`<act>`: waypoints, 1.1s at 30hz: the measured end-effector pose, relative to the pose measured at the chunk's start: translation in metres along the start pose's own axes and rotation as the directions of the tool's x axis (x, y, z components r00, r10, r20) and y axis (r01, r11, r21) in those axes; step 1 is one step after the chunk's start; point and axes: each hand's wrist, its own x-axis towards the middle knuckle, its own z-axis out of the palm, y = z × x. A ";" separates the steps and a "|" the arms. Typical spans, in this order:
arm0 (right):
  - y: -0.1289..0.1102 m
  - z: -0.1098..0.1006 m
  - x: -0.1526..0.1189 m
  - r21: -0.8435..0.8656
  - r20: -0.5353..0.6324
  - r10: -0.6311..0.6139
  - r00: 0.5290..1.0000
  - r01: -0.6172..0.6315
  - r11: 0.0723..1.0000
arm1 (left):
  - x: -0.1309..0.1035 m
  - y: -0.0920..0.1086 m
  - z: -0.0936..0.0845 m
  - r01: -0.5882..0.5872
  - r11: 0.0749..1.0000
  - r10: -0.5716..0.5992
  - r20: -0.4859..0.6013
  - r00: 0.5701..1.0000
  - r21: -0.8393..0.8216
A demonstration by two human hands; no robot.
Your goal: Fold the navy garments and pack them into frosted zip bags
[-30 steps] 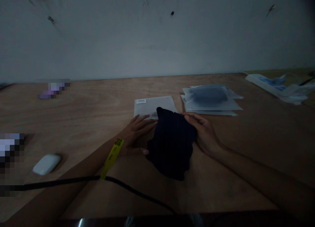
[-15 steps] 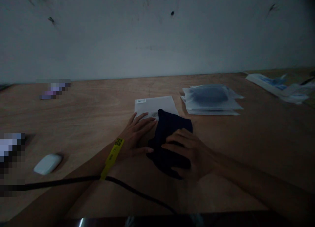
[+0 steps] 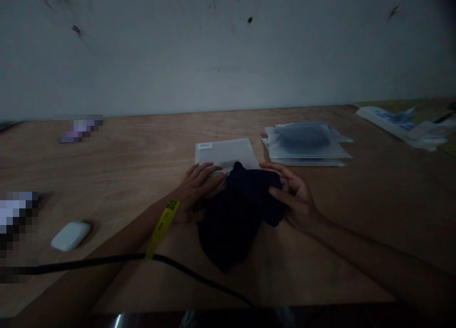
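Note:
A dark navy cloth (image 3: pixel 231 223), its exact kind unclear in the dim light, lies bunched on the table in front of me. My right hand (image 3: pixel 297 195) grips its right edge, thumb on top and some fingers tucked behind. Fingers stretched out, my left hand (image 3: pixel 199 185) rests at the cloth's left side and reaches over the near edge of a frosted plastic bag (image 3: pixel 224 152). That bag lies flat beyond the cloth, with a small white label at its upper left. The cloth covers part of the bag's near edge.
A stack of frosted bags (image 3: pixel 306 145) with dark contents stands right of centre. Farther right lies white and blue plastic packaging (image 3: pixel 392 121). At left are a white rounded case (image 3: pixel 71 236) and blurred-out items. A black cable (image 3: pixel 192 275) with a yellow tag (image 3: pixel 163 228) crosses the foreground.
My right hand has moved from on top of the cloth to its right edge. The cloth has spread toward me and leftward. My left hand stays nearly in place.

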 end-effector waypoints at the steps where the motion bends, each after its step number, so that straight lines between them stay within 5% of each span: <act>1: -0.001 -0.001 0.001 0.032 -0.016 -0.010 1.000 0.011 0.999 | 0.000 -0.003 -0.002 0.003 1.000 -0.003 0.016 1.000 -0.008; 6: 0.002 -0.009 0.011 0.016 -0.142 -0.075 0.987 0.078 0.997 | -0.003 -0.020 -0.012 0.040 0.999 -0.043 0.093 0.995 0.033; 10: 0.008 -0.020 0.020 -0.232 -0.189 -0.136 0.972 0.091 0.968 | -0.006 -0.032 -0.019 0.027 0.996 -0.037 0.114 0.993 0.086; 16: 0.016 -0.037 0.029 -0.765 0.022 -0.303 0.953 0.212 0.608 | -0.016 -0.049 -0.034 0.088 0.982 -0.107 0.109 0.988 0.164; 21: 0.015 -0.054 0.031 -0.909 0.056 -0.235 0.970 0.147 0.390 | -0.037 -0.075 -0.039 0.149 0.970 -0.150 -0.012 0.989 0.193; 24: 0.012 -0.057 0.032 -0.911 0.166 -0.281 0.945 0.255 0.323 | -0.043 -0.080 -0.036 0.187 0.963 -0.163 -0.131 0.978 0.196; 28: 0.010 -0.055 0.032 -0.857 0.319 -0.315 0.894 0.414 0.306 | -0.039 -0.072 -0.032 0.197 0.957 -0.158 -0.185 0.970 0.214; 33: 0.015 -0.057 0.035 -0.865 0.251 -0.262 0.932 0.337 0.372 | -0.037 -0.067 -0.032 0.182 0.965 -0.153 -0.158 0.975 0.189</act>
